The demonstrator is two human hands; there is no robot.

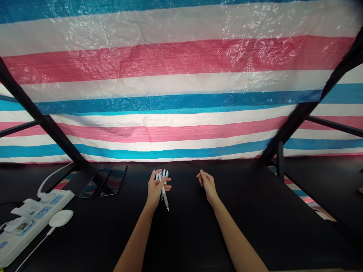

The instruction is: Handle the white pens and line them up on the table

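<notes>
Several white pens (165,196) are bunched in my left hand (154,192), whose fingers are closed loosely round them. One pen slants down past the thumb side with its tip towards me, while the ends of the others stick out beyond the fingers. Part of the bunch is hidden behind my hand. My right hand (209,186) is apart from it, to the right over the black table (184,234). Its fingers are curled in, and nothing shows between them.
Two dark phones (115,181) lie side by side at the left. Nearer me are a white power strip (42,211) with plugs and cables and a round white charging pad (61,218). Black frame bars (293,124) rise on both sides, and a striped plastic sheet (170,132) hangs behind.
</notes>
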